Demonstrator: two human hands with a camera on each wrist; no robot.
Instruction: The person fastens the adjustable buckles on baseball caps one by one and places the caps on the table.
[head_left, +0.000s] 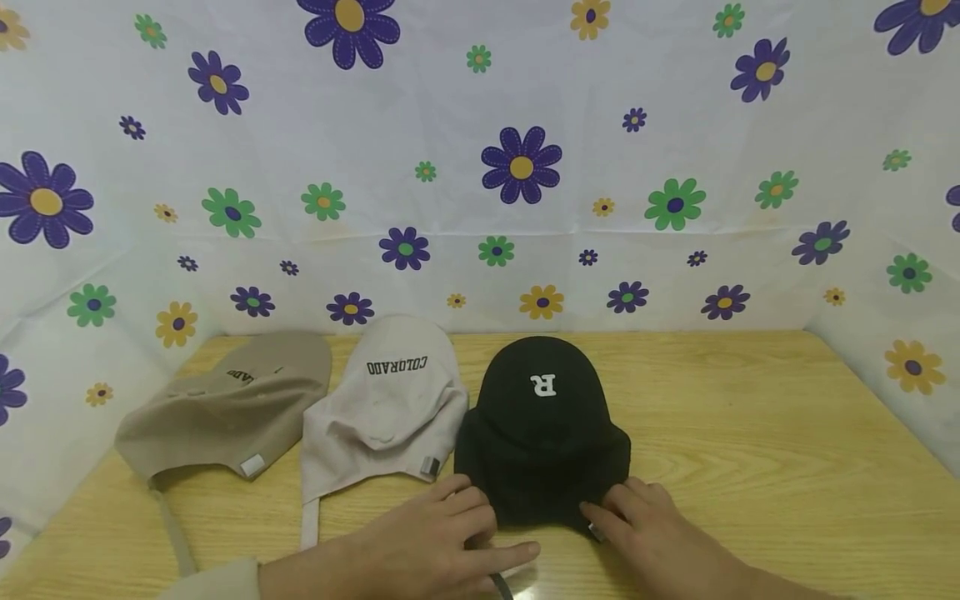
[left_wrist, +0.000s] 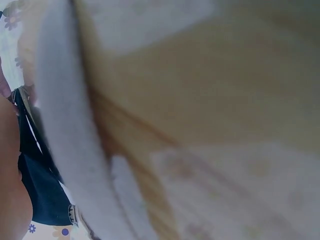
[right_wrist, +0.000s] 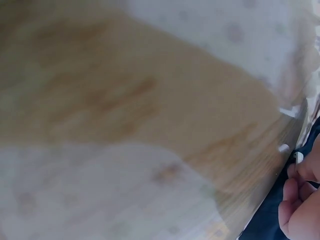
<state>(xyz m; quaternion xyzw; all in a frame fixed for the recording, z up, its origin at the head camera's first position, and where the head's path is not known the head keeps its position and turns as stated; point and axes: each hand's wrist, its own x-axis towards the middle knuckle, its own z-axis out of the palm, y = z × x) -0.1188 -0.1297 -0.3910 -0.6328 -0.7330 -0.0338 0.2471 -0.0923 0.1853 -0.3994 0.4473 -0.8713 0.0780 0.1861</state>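
Note:
A black baseball cap (head_left: pixel 540 442) with a white letter R lies on the table, its rounded brim toward the far side. My left hand (head_left: pixel 431 542) grips the cap's near left edge with bent fingers; its thumb stretches out to the right. A dark strap (head_left: pixel 501 586) shows below that thumb. At the near right edge my right hand (head_left: pixel 671 542) pinches the fabric between thumb and fingers, beside a small white label (head_left: pixel 596 532). In the right wrist view, curled fingers (right_wrist: pixel 292 202) press against the dark cloth.
Left of the black cap lies a pale pink cap (head_left: pixel 397 400) lettered COLORADO, its strap hanging toward me. Farther left is a tan cap (head_left: pixel 217 417), partly folded. Both rest on the wooden table (head_left: pixel 750 433). A white flowered cloth (head_left: pixel 450 108) stands behind and at both sides.

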